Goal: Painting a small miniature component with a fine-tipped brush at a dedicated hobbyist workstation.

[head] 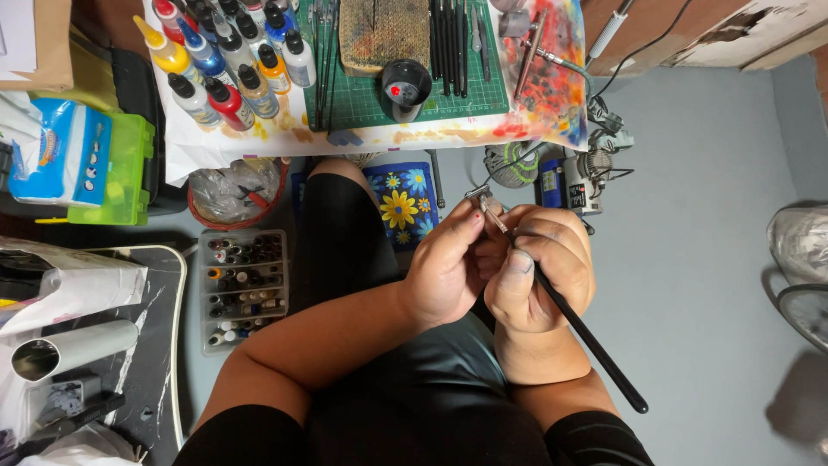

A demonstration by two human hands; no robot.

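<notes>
Both forearms bend inward from below – the 2 hands meet, knuckles touching. Left hand (446, 269) curled, fingertips pinched; right hand (542, 269) fisted, thumb pressed on top.

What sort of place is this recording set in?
Probably a home hobby or painting corner: paint bottles beside a green cutting mat with brushes, and a small compressor on the floor.

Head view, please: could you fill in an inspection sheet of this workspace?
Surface: green cutting mat on paint-stained paper.
Job's things: thin black-handled tool with a metal tip, held in both hands.
Clutter: paint bottles, brushes, tray of small vials.
Grippers: left hand pinches near the tip; right hand grips the handle.
Cables: black cord by the small compressor.
Surroundings: grey floor.
</notes>
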